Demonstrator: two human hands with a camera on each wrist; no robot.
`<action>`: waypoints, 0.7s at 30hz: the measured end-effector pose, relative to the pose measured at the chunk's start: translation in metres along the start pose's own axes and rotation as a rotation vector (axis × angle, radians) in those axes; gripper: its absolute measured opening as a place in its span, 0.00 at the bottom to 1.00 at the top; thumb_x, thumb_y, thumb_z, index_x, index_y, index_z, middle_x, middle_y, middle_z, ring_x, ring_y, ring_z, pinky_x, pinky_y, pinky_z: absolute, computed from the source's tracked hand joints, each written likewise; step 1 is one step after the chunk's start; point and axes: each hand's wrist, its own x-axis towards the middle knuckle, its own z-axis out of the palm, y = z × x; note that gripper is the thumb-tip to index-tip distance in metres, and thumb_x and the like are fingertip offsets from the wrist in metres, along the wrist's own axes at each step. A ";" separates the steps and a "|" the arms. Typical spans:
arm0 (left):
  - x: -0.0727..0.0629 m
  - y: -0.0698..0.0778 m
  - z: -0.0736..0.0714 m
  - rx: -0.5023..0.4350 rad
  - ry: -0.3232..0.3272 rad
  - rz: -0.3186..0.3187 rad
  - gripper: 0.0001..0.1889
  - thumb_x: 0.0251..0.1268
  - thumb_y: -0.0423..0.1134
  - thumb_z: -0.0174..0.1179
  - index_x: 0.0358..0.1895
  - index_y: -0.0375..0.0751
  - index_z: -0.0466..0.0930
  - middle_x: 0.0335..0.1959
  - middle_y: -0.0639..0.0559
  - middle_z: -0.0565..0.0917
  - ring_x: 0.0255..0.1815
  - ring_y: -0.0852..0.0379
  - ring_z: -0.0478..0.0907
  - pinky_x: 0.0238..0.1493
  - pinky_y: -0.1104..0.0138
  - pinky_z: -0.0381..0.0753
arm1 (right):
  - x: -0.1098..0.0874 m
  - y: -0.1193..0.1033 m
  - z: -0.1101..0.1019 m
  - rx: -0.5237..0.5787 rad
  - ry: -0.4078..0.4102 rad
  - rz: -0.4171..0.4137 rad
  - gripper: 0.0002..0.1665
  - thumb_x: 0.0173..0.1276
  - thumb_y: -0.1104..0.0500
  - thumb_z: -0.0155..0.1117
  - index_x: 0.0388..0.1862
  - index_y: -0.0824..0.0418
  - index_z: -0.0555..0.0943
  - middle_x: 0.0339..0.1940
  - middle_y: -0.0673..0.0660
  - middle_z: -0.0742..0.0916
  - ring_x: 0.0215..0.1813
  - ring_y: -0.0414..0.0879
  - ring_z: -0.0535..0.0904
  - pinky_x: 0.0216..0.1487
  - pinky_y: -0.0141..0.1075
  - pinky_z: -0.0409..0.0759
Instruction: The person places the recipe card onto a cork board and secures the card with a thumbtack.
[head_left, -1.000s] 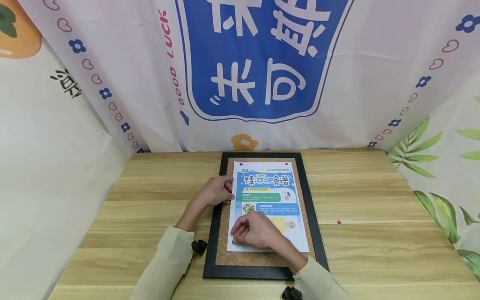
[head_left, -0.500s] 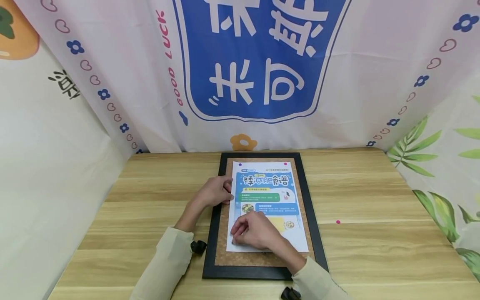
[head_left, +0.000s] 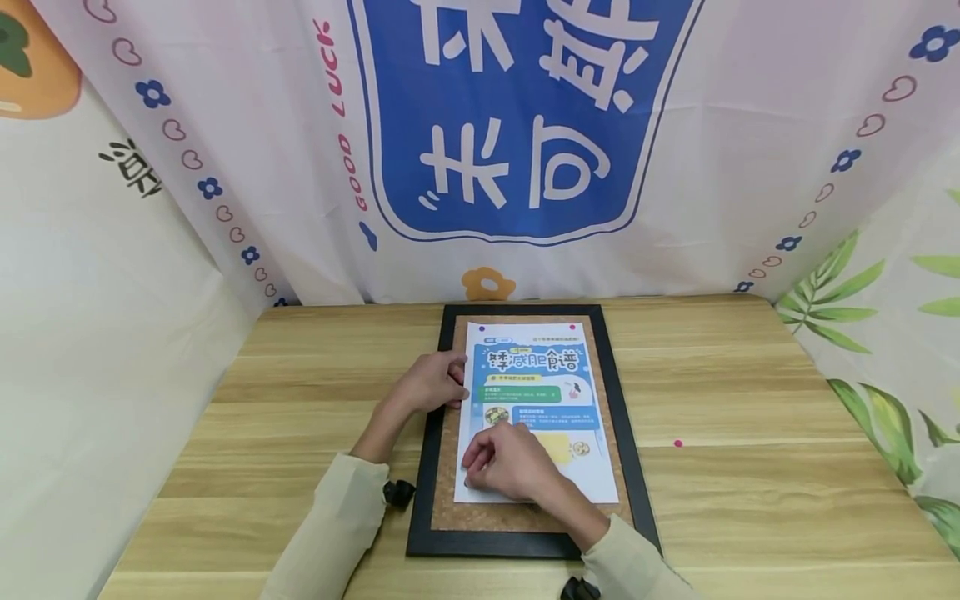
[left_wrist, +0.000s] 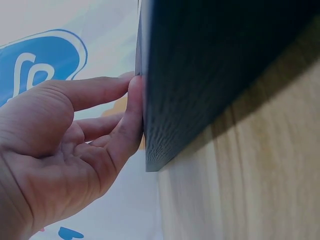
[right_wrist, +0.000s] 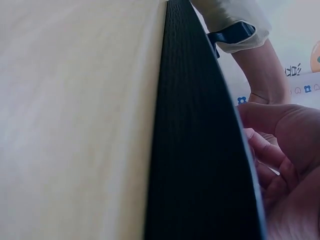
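Observation:
A printed sheet of paper (head_left: pixel 540 392) with blue, green and yellow panels lies on a black-framed cork board (head_left: pixel 506 518). At its top corners sit a purple thumbtack (head_left: pixel 482 328) and a pink thumbtack (head_left: pixel 572 327). My right hand (head_left: pixel 513 461) pinches a small dark thumbtack (head_left: pixel 467 484) at the sheet's lower left corner, mostly hidden by thumb and fingers. My left hand (head_left: pixel 431 382) reaches over the frame's left side, its bent fingers resting at the paper's left edge. In the left wrist view that hand's fingertips meet the board behind the black frame (left_wrist: pixel 185 85).
A small pink thumbtack (head_left: pixel 678 443) lies on the wooden table (head_left: pixel 750 375) to the right of the board. A printed curtain (head_left: pixel 300 167) hangs behind the table's far edge. Dark wrist cameras (head_left: pixel 399 494) are strapped over both sleeves.

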 end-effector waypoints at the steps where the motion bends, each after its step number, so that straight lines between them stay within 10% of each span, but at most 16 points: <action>1: 0.000 0.000 0.000 0.000 0.000 -0.002 0.33 0.68 0.26 0.68 0.76 0.29 0.71 0.42 0.43 0.84 0.33 0.56 0.85 0.35 0.68 0.88 | 0.000 0.000 0.000 -0.009 0.004 0.001 0.07 0.60 0.63 0.81 0.29 0.51 0.91 0.21 0.41 0.87 0.26 0.34 0.82 0.52 0.39 0.78; 13: 0.000 0.003 -0.002 0.006 0.003 -0.001 0.34 0.68 0.26 0.69 0.76 0.29 0.71 0.43 0.43 0.84 0.32 0.56 0.85 0.35 0.68 0.88 | 0.001 -0.001 -0.001 -0.017 -0.007 0.001 0.08 0.61 0.63 0.81 0.30 0.51 0.90 0.22 0.41 0.87 0.26 0.34 0.82 0.39 0.30 0.77; 21: 0.000 0.000 -0.001 -0.010 0.003 -0.008 0.34 0.67 0.25 0.68 0.76 0.28 0.71 0.42 0.43 0.84 0.33 0.55 0.85 0.35 0.68 0.89 | -0.002 0.001 0.000 -0.022 -0.023 -0.005 0.07 0.63 0.61 0.80 0.31 0.50 0.89 0.23 0.40 0.87 0.27 0.34 0.81 0.50 0.36 0.74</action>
